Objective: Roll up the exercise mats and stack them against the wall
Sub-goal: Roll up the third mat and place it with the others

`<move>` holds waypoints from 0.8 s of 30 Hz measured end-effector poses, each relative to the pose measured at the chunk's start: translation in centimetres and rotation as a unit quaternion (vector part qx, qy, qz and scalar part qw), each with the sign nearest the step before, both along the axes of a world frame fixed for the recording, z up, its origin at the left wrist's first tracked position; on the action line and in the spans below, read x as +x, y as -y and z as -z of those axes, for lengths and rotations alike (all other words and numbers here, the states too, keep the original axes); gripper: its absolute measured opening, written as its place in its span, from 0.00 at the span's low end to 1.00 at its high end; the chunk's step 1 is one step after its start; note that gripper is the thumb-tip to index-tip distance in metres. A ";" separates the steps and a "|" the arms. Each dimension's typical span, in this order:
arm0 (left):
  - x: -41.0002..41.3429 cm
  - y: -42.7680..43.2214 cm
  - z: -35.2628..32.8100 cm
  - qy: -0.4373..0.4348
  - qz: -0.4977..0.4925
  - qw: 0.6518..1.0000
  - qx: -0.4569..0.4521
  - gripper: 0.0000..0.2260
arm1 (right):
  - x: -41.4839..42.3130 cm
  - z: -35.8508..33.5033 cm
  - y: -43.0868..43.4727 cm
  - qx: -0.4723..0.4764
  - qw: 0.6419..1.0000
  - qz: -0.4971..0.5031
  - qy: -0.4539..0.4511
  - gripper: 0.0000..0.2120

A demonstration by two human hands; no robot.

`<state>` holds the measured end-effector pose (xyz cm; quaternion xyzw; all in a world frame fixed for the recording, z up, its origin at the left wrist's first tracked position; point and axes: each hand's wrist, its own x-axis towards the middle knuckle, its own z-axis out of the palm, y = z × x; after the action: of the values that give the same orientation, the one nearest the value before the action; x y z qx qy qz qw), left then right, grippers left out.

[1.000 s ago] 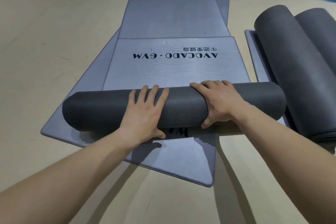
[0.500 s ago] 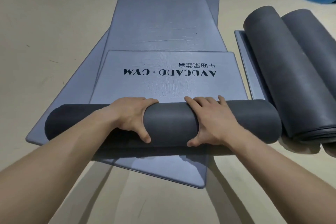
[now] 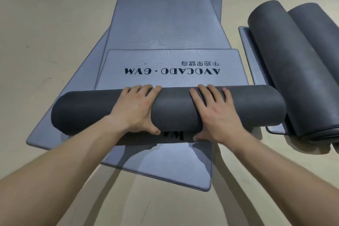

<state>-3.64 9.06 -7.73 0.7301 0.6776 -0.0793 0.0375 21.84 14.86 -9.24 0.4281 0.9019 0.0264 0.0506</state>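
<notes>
Step in hand: the person is rolling the top mat; stacking is not yet beginning, and no wall is showing.

The roll (image 3: 174, 108) is lying across the pile on the floor (image 3: 40, 24), its length running from 9 to 3 o'clock. The left hand (image 3: 136, 111) is wrapping over it left of centre, fingers curling over the crest and thumb tucking under the near side, a grip closed round the roll. The right hand (image 3: 215, 113) is doing likewise right of centre, fingers spreading over the crest and thumb hooking beneath; it too is grasping the roll.

A short flat end (image 3: 165, 57) (lettered AVOCADO · GYM, upside down from here) is extending toward 12 o'clock, so this mat is, in my judgement, nearing completion. Beneath it a straight mat (image 3: 161, 14) and a skewed mat (image 3: 165, 170) are awaiting their turn. Two finished rolls (image 3: 286, 64) are resting at 2 o'clock.

Next move: both hands should be pushing toward 12 o'clock evenly. They are sitting near the centre, leaving both ends unguided, so uneven pressure is likely to skew the winding.
</notes>
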 end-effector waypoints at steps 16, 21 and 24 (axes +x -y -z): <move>-0.1 0.9 -3.0 0.010 0.011 0.991 -0.131 0.57 | 1.0 -2.4 2.4 -0.033 0.999 0.010 0.025 0.64; -0.5 1.0 -2.4 -0.003 -0.008 0.999 -0.043 0.60 | 0.2 -3.3 -0.6 -0.072 0.997 -0.003 0.016 0.62; 0.3 3.0 -0.5 -0.057 -0.003 0.996 0.061 0.62 | -0.8 -4.7 -3.7 -0.123 0.992 -0.006 0.012 0.65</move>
<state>-3.33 6.06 -7.28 0.7236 0.6842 -0.0791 -0.0460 21.06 18.59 -4.54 0.4132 0.9000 -0.0796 0.1133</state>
